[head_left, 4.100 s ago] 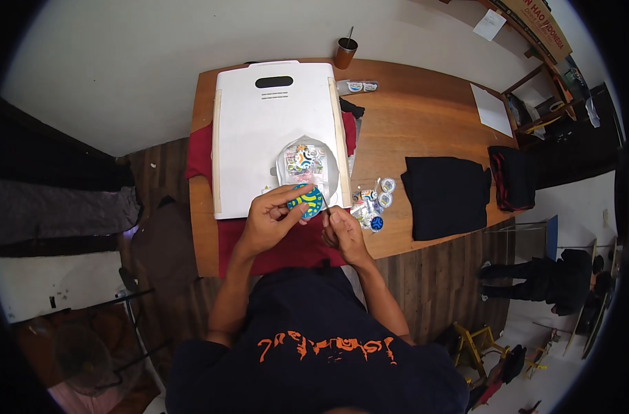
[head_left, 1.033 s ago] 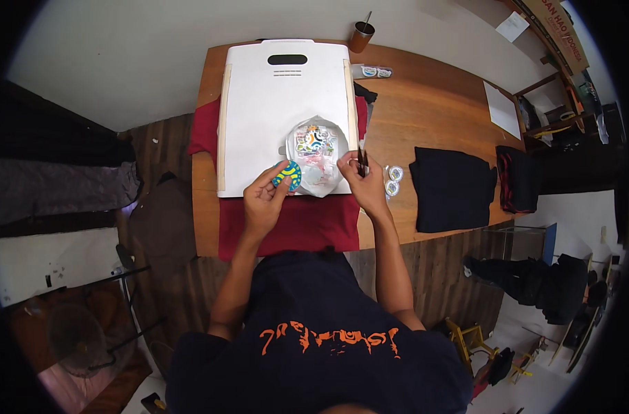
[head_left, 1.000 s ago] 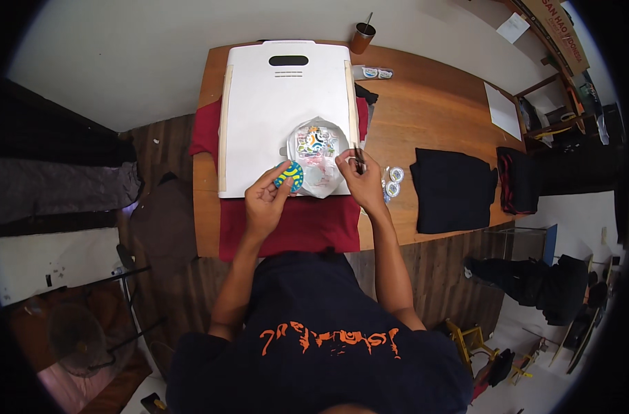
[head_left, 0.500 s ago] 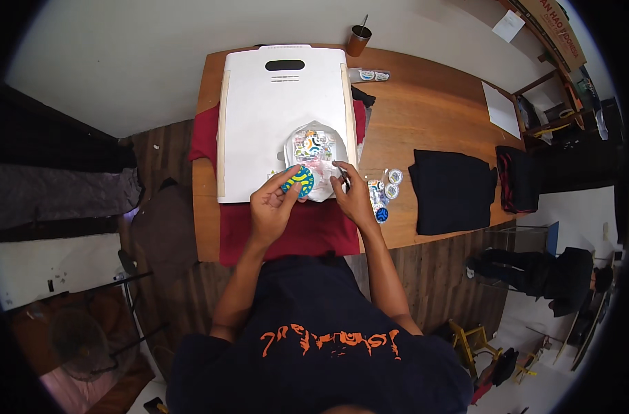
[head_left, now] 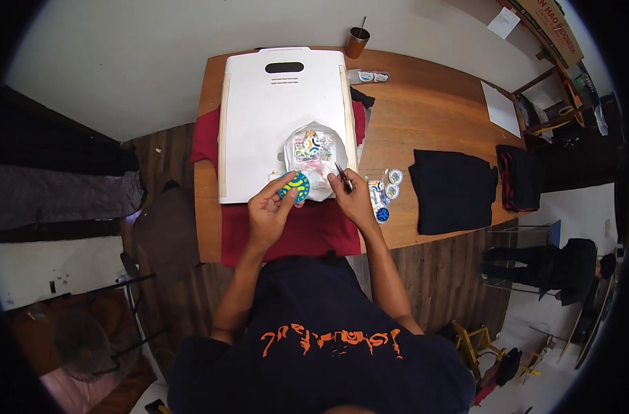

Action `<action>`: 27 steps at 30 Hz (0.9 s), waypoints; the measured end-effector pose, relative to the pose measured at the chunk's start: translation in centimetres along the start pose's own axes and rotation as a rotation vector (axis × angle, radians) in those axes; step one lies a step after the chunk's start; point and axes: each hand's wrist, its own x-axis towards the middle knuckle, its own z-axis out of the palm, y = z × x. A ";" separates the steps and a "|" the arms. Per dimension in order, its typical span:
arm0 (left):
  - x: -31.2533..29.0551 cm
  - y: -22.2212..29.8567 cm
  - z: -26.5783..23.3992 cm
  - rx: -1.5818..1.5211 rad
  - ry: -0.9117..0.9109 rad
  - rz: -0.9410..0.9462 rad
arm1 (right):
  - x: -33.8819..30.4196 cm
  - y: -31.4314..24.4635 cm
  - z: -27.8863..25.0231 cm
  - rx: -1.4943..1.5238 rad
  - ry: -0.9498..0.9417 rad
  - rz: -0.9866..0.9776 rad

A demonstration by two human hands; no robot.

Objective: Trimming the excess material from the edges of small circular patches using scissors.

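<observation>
- left hand (head_left: 271,209) fingertips pinch a round blue-and-yellow sticker (head_left: 295,186), thumb and forefinger closed on its edge, the disc held flat-on to the camera just above the red cloth (head_left: 293,231).
- right hand (head_left: 352,200) fingers curl tight around a thin dark tool (head_left: 342,176), its tip pointing toward eleven o'clock; whether it is tweezers or a small blade cannot be told.
- between the two hands and on up at twelve o'clock lies a clear plastic bag of colourful stickers (head_left: 313,155), resting on the white board (head_left: 273,117); the tool tip sits at its right edge.
- at three o'clock of the right hand, a few loose round stickers (head_left: 385,196) lie on the wooden table (head_left: 431,103), close by the wrist.
- further out at three o'clock, a folded black garment (head_left: 454,190) lies flat, well apart from the hands.
- far at twelve o'clock, a brown cup with a straw (head_left: 356,41) stands at the table's far edge.
</observation>
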 end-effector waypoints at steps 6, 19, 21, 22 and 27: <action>-0.2 -1.2 0.1 -0.030 -0.075 -0.024 | -1.6 -4.7 1.1 0.506 -0.095 -0.165; -1.5 -3.9 -0.8 0.063 -0.105 -0.087 | -2.1 0.4 4.1 0.477 -0.036 -0.109; -1.4 -4.2 -0.7 0.063 -0.108 -0.091 | -2.3 0.7 4.1 0.489 -0.029 -0.086; -1.3 -4.3 -0.5 0.070 -0.114 -0.089 | -2.2 1.5 4.2 0.518 -0.026 -0.074; -1.6 -5.5 -0.5 0.230 -0.152 -0.025 | -3.3 3.1 3.9 0.528 -0.021 -0.023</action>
